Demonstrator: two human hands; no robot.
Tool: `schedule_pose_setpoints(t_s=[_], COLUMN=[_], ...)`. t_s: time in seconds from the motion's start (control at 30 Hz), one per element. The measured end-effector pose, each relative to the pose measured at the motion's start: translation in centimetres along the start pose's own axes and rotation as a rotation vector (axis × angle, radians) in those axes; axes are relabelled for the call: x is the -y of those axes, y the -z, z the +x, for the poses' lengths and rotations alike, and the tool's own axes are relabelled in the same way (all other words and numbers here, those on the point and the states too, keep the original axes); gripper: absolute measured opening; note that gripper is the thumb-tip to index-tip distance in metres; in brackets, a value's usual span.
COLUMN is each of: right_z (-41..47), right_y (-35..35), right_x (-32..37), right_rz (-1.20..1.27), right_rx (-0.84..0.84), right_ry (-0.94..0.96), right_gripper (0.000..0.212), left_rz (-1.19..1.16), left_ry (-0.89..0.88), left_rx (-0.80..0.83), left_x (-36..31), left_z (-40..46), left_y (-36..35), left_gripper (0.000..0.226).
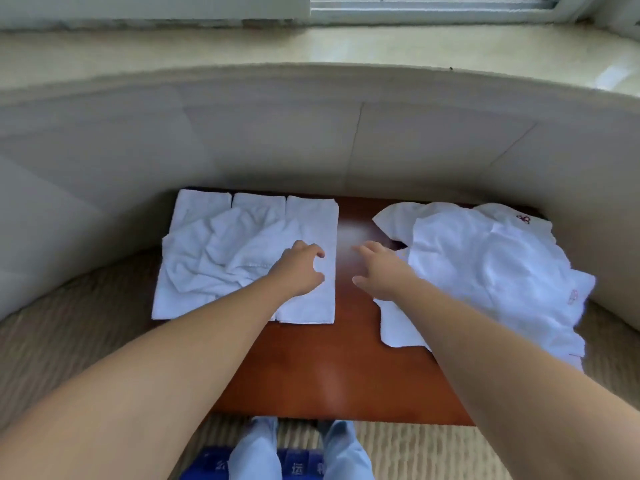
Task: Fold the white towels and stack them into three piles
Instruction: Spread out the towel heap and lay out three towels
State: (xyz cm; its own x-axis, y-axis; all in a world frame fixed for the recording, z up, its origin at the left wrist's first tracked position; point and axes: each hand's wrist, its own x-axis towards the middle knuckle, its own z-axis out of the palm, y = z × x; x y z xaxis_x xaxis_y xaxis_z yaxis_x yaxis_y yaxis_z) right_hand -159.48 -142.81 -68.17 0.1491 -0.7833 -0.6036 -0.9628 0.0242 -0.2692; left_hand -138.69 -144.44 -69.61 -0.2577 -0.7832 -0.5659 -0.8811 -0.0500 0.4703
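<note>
Down at the bottom edge, two legs in light blue trousers [256, 455] are standing on a blue mat [298, 467] with white characters on it, right at the near side of a reddish-brown desk [329, 368]. Beige carpet [69, 341] is showing on both sides.

Both bare forearms are reaching out over the desk. The left hand [300, 268] is hovering over or maybe touching the right-hand folded towel — can't tell which — with its fingers [313, 252] curled loosely and gripping nothing. The right hand [377, 268] is sitting over the bare strip of wood between the two groups of towels, fingers [362, 251] spread and relaxed, holding nothing.

On the left half of the desk, three folded white towels [311, 306] are lying side by side, touching, with a crumpled white towel [214, 258] draped loosely across the left two. On the right half, a loose heap of unfolded white towels [485, 271] is spreading out and hanging past the desk's right edge — a couple of them are showing small red marks [523, 219].

Beyond the desk, a pale curved wall [311, 133] is wrapping round, with a stone sill [311, 46] and a window frame [433, 5] above it.
</note>
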Motion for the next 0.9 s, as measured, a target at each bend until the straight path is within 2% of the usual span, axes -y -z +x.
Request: schedule_pose_setpoints(t_s=[0.2, 0.43, 0.6, 0.7, 0.83, 0.9], right_z=[5.2, 11.3, 16.5, 20.1, 24.4, 25.8], right_y=[-5.5, -11.3, -14.4, -15.6, -17.4, -18.9], right_x=[8.8, 15.6, 17.8, 18.2, 18.1, 18.1], right_rz=[-0.265, -0.291, -0.169, -0.133, -0.154, -0.188], right_rx=[0.017, 0.148, 0.233, 0.193, 0.139, 0.151], right_ry=[0.154, 0.132, 0.052, 0.012, -0.05, -0.094], right_gripper=[0.07, 0.072, 0.076, 0.082, 0.101, 0.109], left_rz=[0.005, 0.039, 0.048, 0.073, 0.149, 0.194], left_ry=[0.122, 0.252, 0.271, 0.267, 0.238, 0.242], left_rx=[0.011, 0.084, 0.085, 0.071, -0.003, -0.006], left_x=[12.1, 22.9, 28.0, 29.9, 31.4, 32.2], left_z=[-0.9, 0.2, 3.7, 7.0, 11.9, 13.8], left_y=[-0.3, -0.9, -1.4, -1.7, -2.7, -3.6], left_gripper=[0.072, 0.081, 0.082, 0.084, 0.083, 0.074])
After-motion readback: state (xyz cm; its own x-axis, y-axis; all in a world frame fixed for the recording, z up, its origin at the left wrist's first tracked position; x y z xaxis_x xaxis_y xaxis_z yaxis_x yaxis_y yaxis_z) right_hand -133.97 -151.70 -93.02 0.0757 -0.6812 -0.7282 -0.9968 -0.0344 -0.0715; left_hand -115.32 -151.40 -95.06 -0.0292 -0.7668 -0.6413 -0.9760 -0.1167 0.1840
